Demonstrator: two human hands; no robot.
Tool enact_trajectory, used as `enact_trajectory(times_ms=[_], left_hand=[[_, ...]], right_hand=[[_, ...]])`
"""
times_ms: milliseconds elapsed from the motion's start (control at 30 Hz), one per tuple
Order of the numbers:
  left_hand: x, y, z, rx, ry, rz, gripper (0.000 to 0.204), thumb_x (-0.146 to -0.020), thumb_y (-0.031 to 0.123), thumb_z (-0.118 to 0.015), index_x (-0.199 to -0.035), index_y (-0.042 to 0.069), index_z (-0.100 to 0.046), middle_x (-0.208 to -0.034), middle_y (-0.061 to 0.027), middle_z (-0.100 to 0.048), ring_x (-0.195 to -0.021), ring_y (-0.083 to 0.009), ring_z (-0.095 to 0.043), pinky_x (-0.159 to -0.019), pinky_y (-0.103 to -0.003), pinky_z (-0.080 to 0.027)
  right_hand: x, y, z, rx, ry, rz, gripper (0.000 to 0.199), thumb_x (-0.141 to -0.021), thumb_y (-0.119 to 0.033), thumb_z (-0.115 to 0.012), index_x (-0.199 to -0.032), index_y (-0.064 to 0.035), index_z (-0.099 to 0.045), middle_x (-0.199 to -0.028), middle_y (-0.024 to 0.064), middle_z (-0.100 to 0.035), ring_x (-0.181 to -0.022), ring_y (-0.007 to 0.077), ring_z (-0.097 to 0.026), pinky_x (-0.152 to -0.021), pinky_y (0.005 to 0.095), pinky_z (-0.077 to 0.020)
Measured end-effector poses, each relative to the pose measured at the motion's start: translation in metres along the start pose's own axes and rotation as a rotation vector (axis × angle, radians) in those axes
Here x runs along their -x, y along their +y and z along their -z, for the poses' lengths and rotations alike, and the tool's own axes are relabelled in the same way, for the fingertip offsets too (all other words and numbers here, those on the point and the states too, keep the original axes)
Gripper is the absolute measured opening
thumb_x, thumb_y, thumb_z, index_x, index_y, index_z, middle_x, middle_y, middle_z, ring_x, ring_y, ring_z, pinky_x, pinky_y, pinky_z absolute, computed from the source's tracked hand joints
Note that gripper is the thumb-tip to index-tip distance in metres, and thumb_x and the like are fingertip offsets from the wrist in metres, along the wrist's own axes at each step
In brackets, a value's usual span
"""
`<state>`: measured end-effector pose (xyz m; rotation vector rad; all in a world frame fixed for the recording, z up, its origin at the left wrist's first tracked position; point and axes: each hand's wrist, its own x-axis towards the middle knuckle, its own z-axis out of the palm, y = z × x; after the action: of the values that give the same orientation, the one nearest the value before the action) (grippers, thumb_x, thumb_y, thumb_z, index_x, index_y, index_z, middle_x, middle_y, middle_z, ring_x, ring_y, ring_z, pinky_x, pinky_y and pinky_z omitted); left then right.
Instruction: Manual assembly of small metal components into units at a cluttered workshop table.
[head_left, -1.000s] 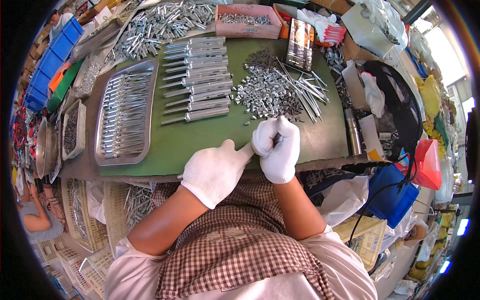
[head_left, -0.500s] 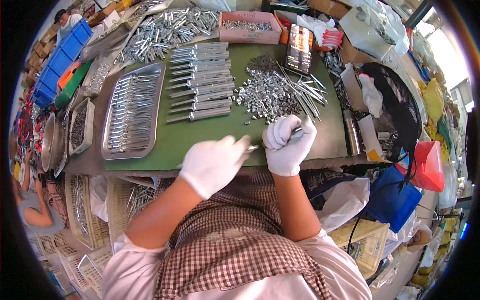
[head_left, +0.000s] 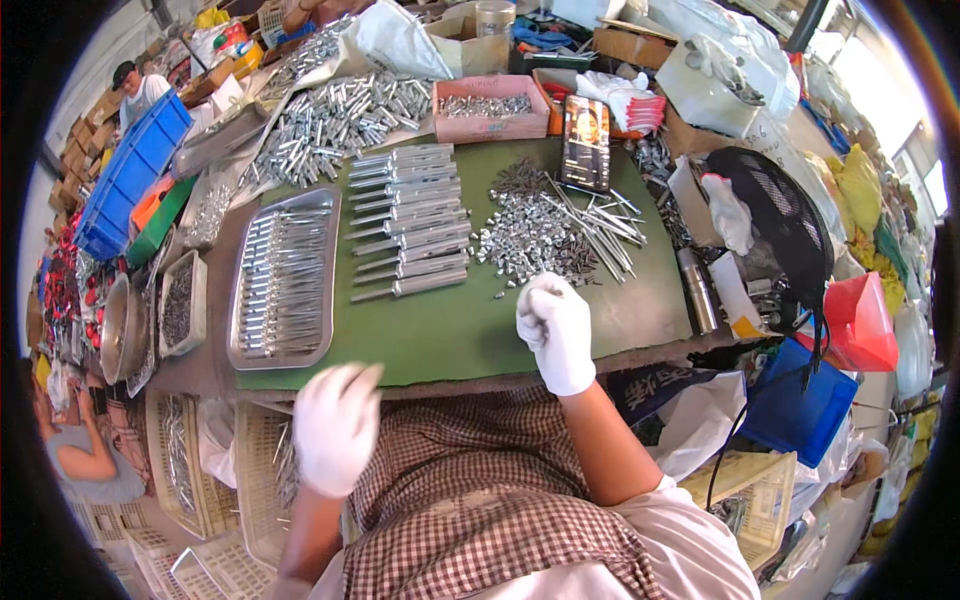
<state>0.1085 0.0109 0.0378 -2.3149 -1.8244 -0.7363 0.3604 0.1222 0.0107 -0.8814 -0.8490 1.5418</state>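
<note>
My right hand (head_left: 556, 335), in a white glove, is closed at the near edge of a pile of small silver metal parts (head_left: 525, 238). Whatever its fingers hold is hidden. My left hand (head_left: 340, 428), also gloved, hovers at the table's front edge near the steel tray (head_left: 330, 290). Motion smears its fingertips, and no part shows in it. Slim metal rods (head_left: 285, 285) lie side by side in that tray. Between tray and pile, thicker silver tubes with thin rods (head_left: 410, 240) are stacked in staggered rows. Long thin rods (head_left: 605, 235) lie loose beside dark small pieces (head_left: 578, 258).
A phone (head_left: 586, 142) leans behind the pile, next to a pink box (head_left: 490, 122) of small parts. Loose tubes (head_left: 345, 120) heap at the back left. A metal flask (head_left: 697, 292) stands at the right edge. Plastic crates (head_left: 262, 480) sit below; another person (head_left: 95, 455) is at far left.
My left hand has moved left and down, away from the right hand. My right hand has shifted slightly left, its fingers closed. The view has tilted, so the table appears lower.
</note>
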Motion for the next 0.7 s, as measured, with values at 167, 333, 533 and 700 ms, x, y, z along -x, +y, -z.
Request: enact_trajectory(times_ms=[167,333,533,700], left_hand=[[-0.094,0.013,-0.065,0.082,0.116,-0.154,0.027,-0.080,0.010,-0.072,-0.107,0.008,-0.067,-0.111,-0.0115,-0.065,-0.101,-0.0330,-0.062,-0.089,-0.043,-0.049],[-0.106,0.012,-0.075,-0.049,-0.128,-0.059,0.026,-0.078,0.017,-0.076,-0.101,0.009,-0.068,-0.098,-0.0092,-0.061,-0.092,-0.0317,-0.061,-0.082,-0.044,-0.048],[-0.100,0.003,-0.066,0.105,-0.096,-0.130,0.022,-0.075,0.021,-0.080,-0.090,0.008,-0.069,-0.097,-0.0096,-0.060,-0.091,-0.0315,-0.060,-0.083,-0.044,-0.048],[-0.086,-0.011,-0.064,0.393,-0.113,0.073,0.026,-0.078,0.011,-0.077,-0.102,0.005,-0.067,-0.103,-0.0128,-0.066,-0.094,-0.0328,-0.064,-0.085,-0.039,-0.052]], right_hand=[[0.004,0.003,0.007,0.248,-0.111,0.086,0.017,-0.092,0.001,-0.052,-0.104,-0.0048,-0.063,-0.094,0.0007,-0.058,-0.082,0.0078,-0.054,-0.073,0.0227,-0.0484],[0.013,0.011,0.018,0.213,-0.137,0.238,0.021,-0.096,-0.001,-0.050,-0.113,-0.0003,-0.063,-0.101,0.0042,-0.061,-0.094,0.0116,-0.058,-0.085,0.0279,-0.0501],[0.015,-0.006,0.017,0.114,-0.146,0.021,0.029,-0.102,-0.010,-0.052,-0.127,-0.0021,-0.063,-0.106,0.0037,-0.064,-0.089,0.0115,-0.059,-0.082,0.0264,-0.0495],[0.023,-0.006,0.014,0.401,-0.117,0.016,0.028,-0.102,-0.016,-0.055,-0.125,-0.0041,-0.065,-0.098,0.0017,-0.064,-0.079,0.0065,-0.057,-0.070,0.0223,-0.0472]])
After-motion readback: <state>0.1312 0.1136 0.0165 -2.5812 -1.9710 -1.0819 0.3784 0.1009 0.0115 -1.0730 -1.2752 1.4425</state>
